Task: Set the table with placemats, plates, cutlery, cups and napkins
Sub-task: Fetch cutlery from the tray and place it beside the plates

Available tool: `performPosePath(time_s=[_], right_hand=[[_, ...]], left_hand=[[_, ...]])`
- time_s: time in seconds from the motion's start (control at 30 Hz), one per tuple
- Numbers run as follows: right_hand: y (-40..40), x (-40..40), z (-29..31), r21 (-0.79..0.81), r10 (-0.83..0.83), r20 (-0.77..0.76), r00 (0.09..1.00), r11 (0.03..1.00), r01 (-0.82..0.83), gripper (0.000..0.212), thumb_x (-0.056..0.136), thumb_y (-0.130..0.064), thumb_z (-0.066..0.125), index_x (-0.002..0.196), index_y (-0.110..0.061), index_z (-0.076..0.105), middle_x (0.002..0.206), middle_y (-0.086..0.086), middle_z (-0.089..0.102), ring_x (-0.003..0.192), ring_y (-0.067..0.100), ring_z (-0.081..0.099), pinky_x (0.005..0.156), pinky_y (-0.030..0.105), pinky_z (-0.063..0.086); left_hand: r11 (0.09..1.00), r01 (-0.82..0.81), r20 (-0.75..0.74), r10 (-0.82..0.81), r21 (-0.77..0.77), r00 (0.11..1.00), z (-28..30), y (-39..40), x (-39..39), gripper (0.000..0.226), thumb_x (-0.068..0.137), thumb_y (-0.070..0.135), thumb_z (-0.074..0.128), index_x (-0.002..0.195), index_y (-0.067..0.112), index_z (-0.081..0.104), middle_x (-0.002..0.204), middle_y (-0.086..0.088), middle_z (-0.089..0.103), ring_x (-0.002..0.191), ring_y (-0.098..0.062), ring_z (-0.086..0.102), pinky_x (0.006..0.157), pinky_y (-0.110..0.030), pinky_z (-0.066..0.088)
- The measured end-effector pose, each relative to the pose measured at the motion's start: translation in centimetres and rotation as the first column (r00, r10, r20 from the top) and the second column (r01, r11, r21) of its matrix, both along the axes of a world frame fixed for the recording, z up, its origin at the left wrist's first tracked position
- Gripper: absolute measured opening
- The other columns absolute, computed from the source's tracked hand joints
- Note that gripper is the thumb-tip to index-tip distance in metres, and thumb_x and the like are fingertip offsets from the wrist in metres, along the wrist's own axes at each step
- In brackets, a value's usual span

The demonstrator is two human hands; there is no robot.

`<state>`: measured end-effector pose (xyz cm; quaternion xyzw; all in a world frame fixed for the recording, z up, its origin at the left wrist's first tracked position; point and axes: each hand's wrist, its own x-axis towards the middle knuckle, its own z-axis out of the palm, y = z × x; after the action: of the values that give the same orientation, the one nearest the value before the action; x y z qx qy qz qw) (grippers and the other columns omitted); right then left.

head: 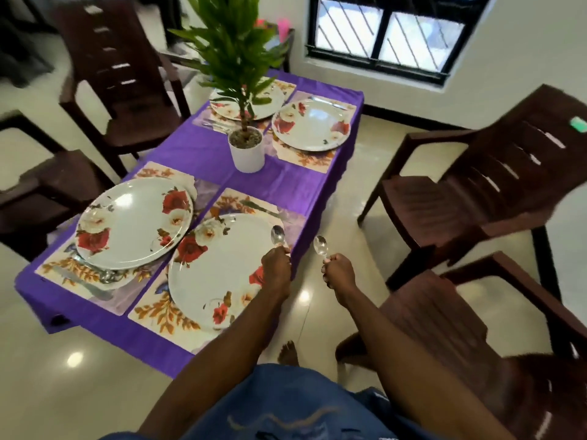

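A long desk (203,154) covered with a purple cloth runs away from the person, with dark brown plastic chairs (476,185) standing on both sides of it. Four floral placemats lie on the cloth, two near and two far, each carrying a large white plate with red and white flowers: the nearest plate (219,271) sits on the near right placemat (158,315), the near left plate (133,222) just beside it, the far right plate (311,123) beyond the plant, and the far left plate (273,100) is partly hidden by leaves. A leafy plant in a white pot (247,152) stands mid-desk between the two pairs. Blurred metal cutlery (95,282) lies at the near edge of the near left placemat. The left hand (275,268) is clenched round the handle of a spoon (278,235) raised over the nearest plate's right rim. The right hand (338,269) grips a second spoon (320,244), held just off the desk's right edge above the floor
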<state>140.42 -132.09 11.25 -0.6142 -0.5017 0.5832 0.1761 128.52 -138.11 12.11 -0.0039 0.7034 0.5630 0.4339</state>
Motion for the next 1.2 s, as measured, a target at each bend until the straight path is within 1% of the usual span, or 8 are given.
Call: performPosePath(time_s=[0.13, 0.33, 0.43, 0.63, 0.77, 0.93, 1.07, 1.2], right_hand=[[3.8, -5.6, 0.5, 0.023, 0.134, -0.001, 0.991, 0.991, -0.134, 0.018, 0.091, -0.002, 0.049, 0.076, -0.01, 0.056, 0.065, 0.006, 0.053, 0.055, 0.017, 0.049, 0.051, 0.025, 0.041], [7.5, -12.6, -0.7, 0.079, 0.279, 0.01, 0.96, 0.957, -0.279, 0.007, 0.085, -0.004, 0.064, 0.086, -0.003, 0.071, 0.073, 0.006, 0.065, 0.064, 0.017, 0.057, 0.053, 0.023, 0.043], [8.6, -15.3, -1.0, 0.1, 0.42, 0.045, 0.906, 0.901, -0.422, 0.006, 0.08, -0.006, 0.068, 0.075, -0.003, 0.069, 0.067, 0.01, 0.062, 0.065, 0.019, 0.055, 0.058, 0.032, 0.042], [12.6, -20.0, -2.5, 0.133, 0.672, 0.124, 0.73, 0.718, -0.683, 0.04, 0.073, -0.001, 0.062, 0.039, -0.015, 0.047, 0.05, 0.003, 0.043, 0.056, 0.016, 0.043, 0.056, 0.035, 0.031], [16.4, -20.8, -3.3, 0.102, 0.806, 0.21, 0.554, 0.545, -0.832, 0.012, 0.069, -0.007, 0.054, 0.058, -0.005, 0.058, 0.057, 0.01, 0.048, 0.057, 0.019, 0.045, 0.054, 0.033, 0.032], [18.3, -21.3, -4.5, 0.081, 0.885, 0.238, 0.4, 0.393, -0.916, 0.016, 0.073, -0.006, 0.053, 0.071, 0.004, 0.064, 0.064, 0.015, 0.06, 0.061, 0.022, 0.054, 0.057, 0.038, 0.048], [17.2, -21.1, -2.6, 0.077, 0.925, 0.241, 0.294, 0.284, -0.956, 0.016, 0.082, 0.002, 0.055, 0.072, -0.004, 0.066, 0.061, 0.007, 0.056, 0.057, 0.017, 0.051, 0.045, 0.024, 0.034], [16.6, -21.1, -2.6, 0.123, 0.926, 0.279, 0.255, 0.229, -0.966, 0.02, 0.083, 0.002, 0.054, 0.068, -0.01, 0.06, 0.06, 0.003, 0.051, 0.056, 0.013, 0.047, 0.047, 0.023, 0.031]], left_hand=[[0.967, -0.254, 0.087, 0.255, -0.027, 0.963, 0.0, 0.8, -3.3, 0.02, 0.094, 0.012, 0.048, 0.086, 0.008, 0.066, 0.059, -0.001, 0.053, 0.046, -0.015, 0.043, 0.042, -0.021, 0.034], [0.891, -0.45, 0.063, 0.454, -0.065, 0.889, -1.3, 1.6, -8.1, 0.019, 0.091, 0.01, 0.053, 0.075, 0.008, 0.064, 0.059, -0.004, 0.051, 0.044, -0.014, 0.042, 0.043, -0.023, 0.031], [0.838, -0.541, 0.071, 0.546, -0.076, 0.835, -1.2, 2.0, -9.6, 0.018, 0.089, 0.008, 0.052, 0.076, 0.008, 0.063, 0.056, -0.003, 0.048, 0.037, -0.013, 0.038, 0.039, -0.019, 0.027], [0.691, -0.72, 0.095, 0.722, -0.063, 0.685, -1.0, 4.4, -11.5, 0.02, 0.088, 0.008, 0.052, 0.069, 0.011, 0.057, 0.053, 0.0, 0.042, 0.034, -0.011, 0.034, 0.037, -0.017, 0.023], [0.575, -0.811, 0.083, 0.818, -0.109, 0.569, -1.1, 7.6, -10.8, 0.019, 0.091, 0.014, 0.053, 0.072, 0.012, 0.059, 0.058, -0.001, 0.047, 0.045, -0.015, 0.039, 0.04, -0.019, 0.028], [0.482, -0.865, 0.052, 0.876, -0.138, 0.48, -1.0, 9.7, -8.3, 0.017, 0.093, 0.018, 0.052, 0.091, 0.01, 0.067, 0.068, -0.002, 0.052, 0.059, -0.016, 0.045, 0.049, -0.022, 0.035], [0.39, -0.905, 0.019, 0.92, -0.17, 0.393, -1.3, 9.4, -7.2, 0.015, 0.091, 0.017, 0.054, 0.085, 0.009, 0.065, 0.071, -0.004, 0.053, 0.057, -0.016, 0.045, 0.048, -0.023, 0.034], [0.424, -0.887, -0.035, 0.899, -0.183, 0.437, -1.3, 9.2, -7.3, 0.032, 0.096, 0.013, 0.043, 0.12, 0.002, 0.062, 0.071, 0.004, 0.049, 0.057, -0.01, 0.042, 0.052, -0.024, 0.035]])
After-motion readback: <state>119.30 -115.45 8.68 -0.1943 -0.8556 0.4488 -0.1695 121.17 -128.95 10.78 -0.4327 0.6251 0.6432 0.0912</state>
